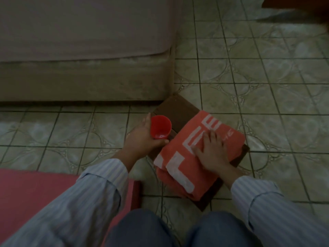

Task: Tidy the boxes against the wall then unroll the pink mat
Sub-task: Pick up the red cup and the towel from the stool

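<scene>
A flat brown cardboard box [175, 109] lies on the tiled floor by the corner of a bed. On it rests a folded orange cloth with white lettering [192, 139]. My right hand [211, 152] lies flat on the cloth, fingers spread. My left hand [142, 136] grips a red plastic cup [160, 127] just above the box's left edge. A pink mat [35, 189] lies flat on the floor at the lower left, partly under my left sleeve.
A bed with a beige base [85, 81] fills the upper left. Patterned floor tiles [267, 86] stretch to the right. A dark piece of furniture [302, 6] shows at the top right. My knees in blue trousers [178, 232] sit at the bottom.
</scene>
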